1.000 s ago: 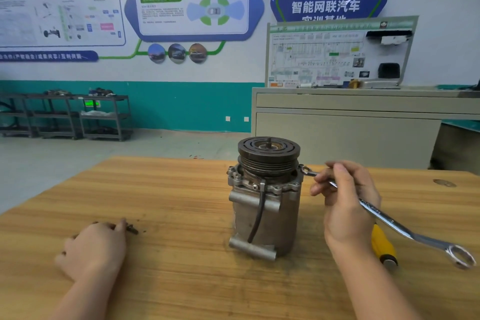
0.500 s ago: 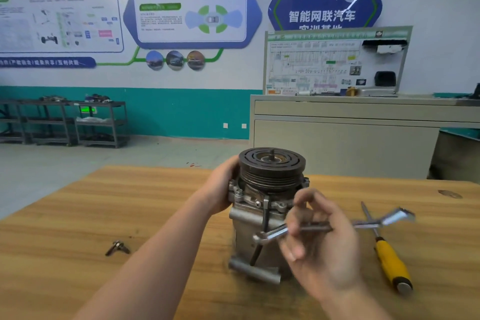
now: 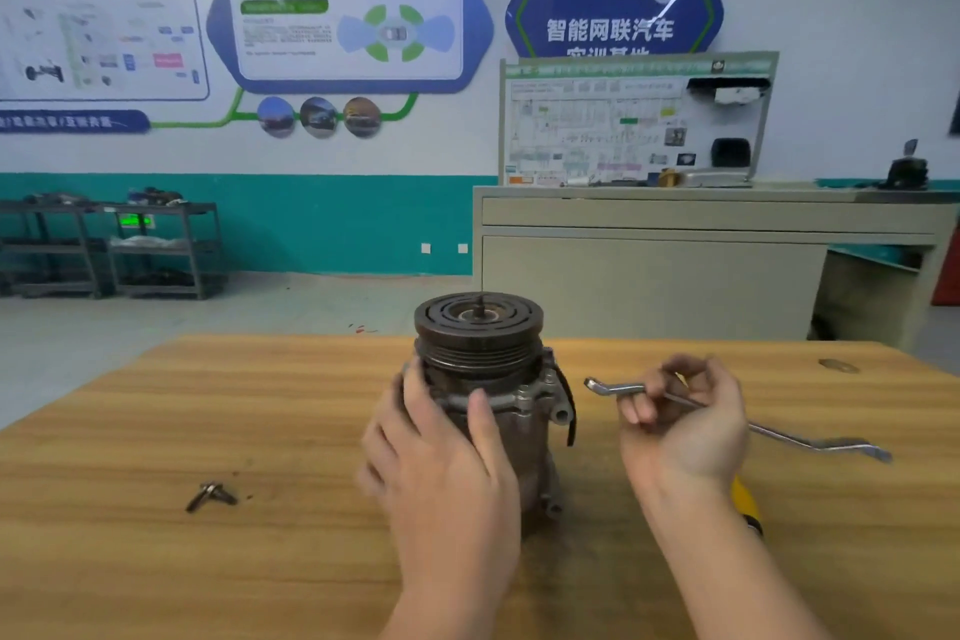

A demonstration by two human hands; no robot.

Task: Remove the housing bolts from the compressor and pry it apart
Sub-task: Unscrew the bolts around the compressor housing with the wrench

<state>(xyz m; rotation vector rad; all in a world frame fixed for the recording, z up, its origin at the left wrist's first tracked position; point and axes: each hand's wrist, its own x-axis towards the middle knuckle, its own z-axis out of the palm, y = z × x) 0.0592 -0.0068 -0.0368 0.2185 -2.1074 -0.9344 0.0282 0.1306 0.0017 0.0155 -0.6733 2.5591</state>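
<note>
Wooden table (image 3: 156,431): left hand (image 3: 441,473) grips compressor (image 3: 488,379); right hand (image 3: 685,421) holds wrench (image 3: 810,442).

left hand (image 3: 441,473) now grips compressor (image 3: 488,395) front | right hand (image 3: 680,424) carried wrench (image 3: 737,424) rightward, clear

Bench inventory: one wooden table (image 3: 260,431), three lots resting on it.
I log a compressor (image 3: 498,379) upright at centre, loose bolts (image 3: 210,495) well to its left, and a yellow-handled tool (image 3: 748,509) partly hidden on its right.
</note>
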